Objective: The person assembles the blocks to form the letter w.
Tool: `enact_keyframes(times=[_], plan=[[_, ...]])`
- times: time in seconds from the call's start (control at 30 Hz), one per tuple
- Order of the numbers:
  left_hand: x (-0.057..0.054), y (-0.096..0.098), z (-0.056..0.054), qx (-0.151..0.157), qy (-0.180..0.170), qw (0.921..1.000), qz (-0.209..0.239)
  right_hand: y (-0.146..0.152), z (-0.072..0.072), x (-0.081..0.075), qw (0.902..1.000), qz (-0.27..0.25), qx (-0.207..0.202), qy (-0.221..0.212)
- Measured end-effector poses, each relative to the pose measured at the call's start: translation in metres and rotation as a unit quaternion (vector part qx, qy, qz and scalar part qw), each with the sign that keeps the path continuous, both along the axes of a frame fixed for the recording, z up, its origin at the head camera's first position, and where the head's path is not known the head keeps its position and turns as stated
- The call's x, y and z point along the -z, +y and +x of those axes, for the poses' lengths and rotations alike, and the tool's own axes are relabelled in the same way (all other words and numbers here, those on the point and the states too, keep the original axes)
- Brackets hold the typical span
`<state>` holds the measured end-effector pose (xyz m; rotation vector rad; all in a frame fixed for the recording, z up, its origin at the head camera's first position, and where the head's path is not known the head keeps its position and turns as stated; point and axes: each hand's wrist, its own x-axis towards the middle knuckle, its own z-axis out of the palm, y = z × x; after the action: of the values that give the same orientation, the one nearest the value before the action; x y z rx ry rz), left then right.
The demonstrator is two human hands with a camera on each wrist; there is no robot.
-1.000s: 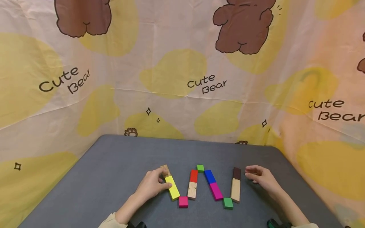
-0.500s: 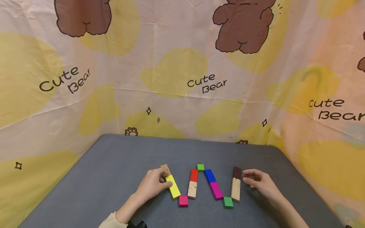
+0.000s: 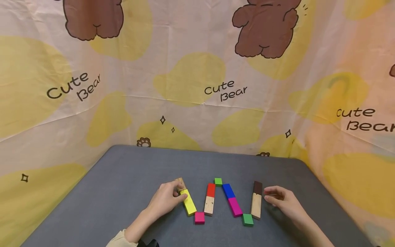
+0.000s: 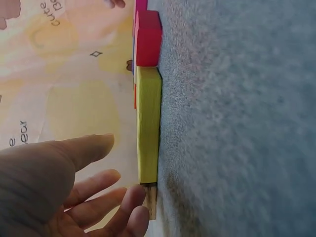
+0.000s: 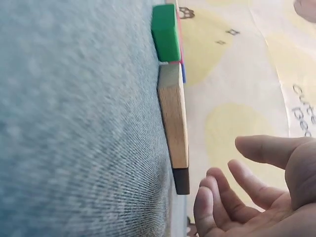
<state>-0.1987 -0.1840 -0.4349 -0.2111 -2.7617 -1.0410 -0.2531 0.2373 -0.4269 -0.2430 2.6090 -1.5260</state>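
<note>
Small wooden blocks form a zigzag on the table. My left hand (image 3: 166,198) is over the left end, nearest a yellow block (image 3: 189,205) and a natural-wood block (image 3: 180,182). In the left wrist view its thumb stands apart from the yellow block and nothing is pinched; whether the fingertips touch the wood block I cannot tell. My right hand (image 3: 285,202), fingers loosely bent, is just right of a dark brown block (image 3: 258,187) and a pale wood block (image 3: 256,206). It holds nothing.
Between the hands lie a pink-red square block (image 3: 199,218), a red block (image 3: 211,189), a speckled wood block (image 3: 209,206), a light green block (image 3: 218,181), a blue block (image 3: 228,190), a magenta block (image 3: 235,207) and a green block (image 3: 248,220). A bear-print cloth (image 3: 185,82) hangs behind the grey table (image 3: 123,178).
My right hand has shifted a little left, closer to the dark brown block. The left hand stays nearly in place, and the blocks look unmoved.
</note>
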Motion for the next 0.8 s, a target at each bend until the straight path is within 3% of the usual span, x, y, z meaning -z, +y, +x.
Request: enact_keyframes(times=[0.13,0.33,0.43,0.63,0.8], plan=[[-0.004,-0.002,0.012,0.001,0.026,0.9996,-0.010,0.000,0.011,-0.005,0.9988,0.044,-0.002,0.023],[-0.014,-0.004,0.030,-0.023,0.088,0.9950,-0.042,-0.003,0.026,-0.014,0.9918,0.109,0.002,0.066],[-0.022,-0.004,0.036,-0.028,0.121,0.9898,-0.068,-0.004,0.034,-0.018,0.9822,0.147,-0.006,0.116],[-0.035,-0.004,0.041,-0.044,0.180,0.9782,-0.094,-0.011,0.040,-0.022,0.9519,0.194,-0.024,0.236],[-0.035,-0.010,0.037,-0.054,0.197,0.9721,-0.115,-0.015,0.041,-0.027,0.9404,0.217,-0.002,0.262]])
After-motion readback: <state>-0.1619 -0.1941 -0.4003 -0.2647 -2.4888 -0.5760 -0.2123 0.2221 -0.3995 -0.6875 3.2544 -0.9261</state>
